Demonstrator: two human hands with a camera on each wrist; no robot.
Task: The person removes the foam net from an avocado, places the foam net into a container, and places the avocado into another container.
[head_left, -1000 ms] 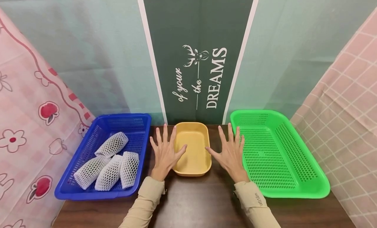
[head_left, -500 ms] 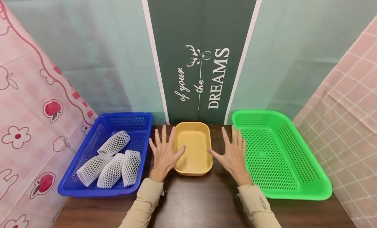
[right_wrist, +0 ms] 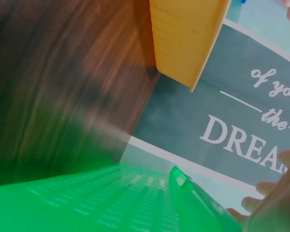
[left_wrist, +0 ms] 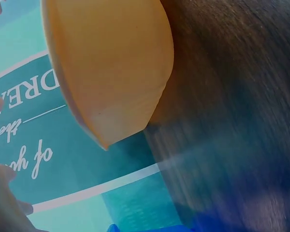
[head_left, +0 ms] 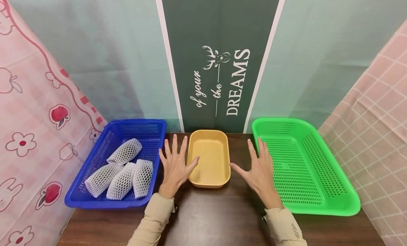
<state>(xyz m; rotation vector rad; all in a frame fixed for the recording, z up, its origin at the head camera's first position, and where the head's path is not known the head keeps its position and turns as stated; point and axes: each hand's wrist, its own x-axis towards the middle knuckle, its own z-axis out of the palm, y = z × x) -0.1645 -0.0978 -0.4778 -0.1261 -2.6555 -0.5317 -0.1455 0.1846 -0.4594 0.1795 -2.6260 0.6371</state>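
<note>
My left hand (head_left: 175, 168) hovers with spread fingers between the blue basket and the yellow tray (head_left: 209, 182), its thumb over the tray's left side. On the other side my right hand (head_left: 261, 172) is spread too, thumb pointing at the tray's right edge, fingers near the green basket's left rim. Neither hand holds anything. Nothing lies in the tray. Several white foam net sleeves (head_left: 143, 177) lie in the blue basket (head_left: 95, 204). In the left wrist view the tray (left_wrist: 116, 63) shows from its side; in the right wrist view the green basket (right_wrist: 111, 198) fills the bottom.
The green basket (head_left: 324, 209) stands on the right of the brown wooden table (head_left: 216, 217). A green printed cloth (head_left: 219, 20) hangs right behind the containers. Pink patterned cloths (head_left: 25, 112) close off both sides.
My right hand has shifted right, away from the tray and toward the green basket. The left hand has barely moved. The whole view has drifted slightly; the containers keep their places.
</note>
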